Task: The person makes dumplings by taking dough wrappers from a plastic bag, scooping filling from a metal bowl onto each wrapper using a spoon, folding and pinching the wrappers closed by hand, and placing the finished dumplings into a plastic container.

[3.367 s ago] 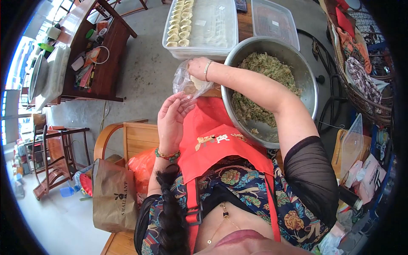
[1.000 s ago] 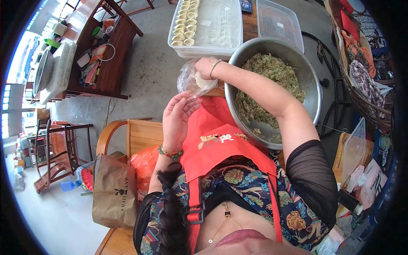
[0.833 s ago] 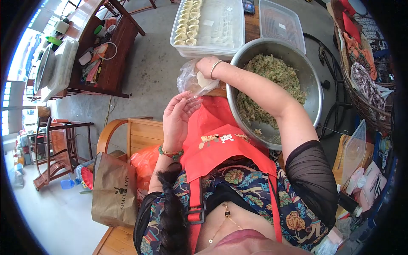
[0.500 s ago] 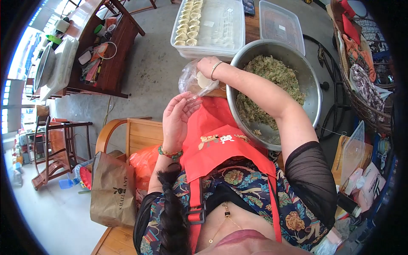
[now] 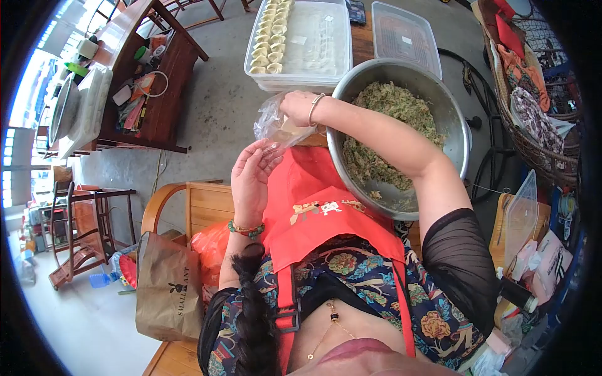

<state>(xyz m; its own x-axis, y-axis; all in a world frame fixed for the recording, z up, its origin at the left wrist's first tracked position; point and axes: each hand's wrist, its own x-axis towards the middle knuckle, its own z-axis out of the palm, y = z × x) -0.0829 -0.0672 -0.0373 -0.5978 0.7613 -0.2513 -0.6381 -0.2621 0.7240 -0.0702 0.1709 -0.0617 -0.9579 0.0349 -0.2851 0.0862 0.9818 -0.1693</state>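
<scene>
My right hand (image 5: 300,107) reaches across in front of me with its fingers curled down at a clear plastic bag (image 5: 268,119). Just under those fingers is a pale, round dumpling wrapper (image 5: 292,128), partly covered by the bag and the hand. The fingertips themselves are hidden, but they seem to grip the wrapper's edge. My left hand (image 5: 251,178) is palm up, its fingers loosely bent and apart at the near side of the bag. Nothing lies in its palm. To the right, a big metal bowl (image 5: 461,153) holds green-flecked filling (image 5: 401,119), partly behind my right forearm.
Beyond the bag stands a plastic tray (image 5: 320,47) with rows of folded dumplings (image 5: 271,44) along its left side. A clear lid (image 5: 407,41) lies beside it. A paper bag (image 5: 166,288) rests on the wooden bench (image 5: 210,203) at left; a wicker basket (image 5: 539,144) stands far right.
The whole view has shifted slightly, so tray, bowl and hands sit a little further left. My right hand stays at the bag, and more of its fingers are curled over the wrapper.
</scene>
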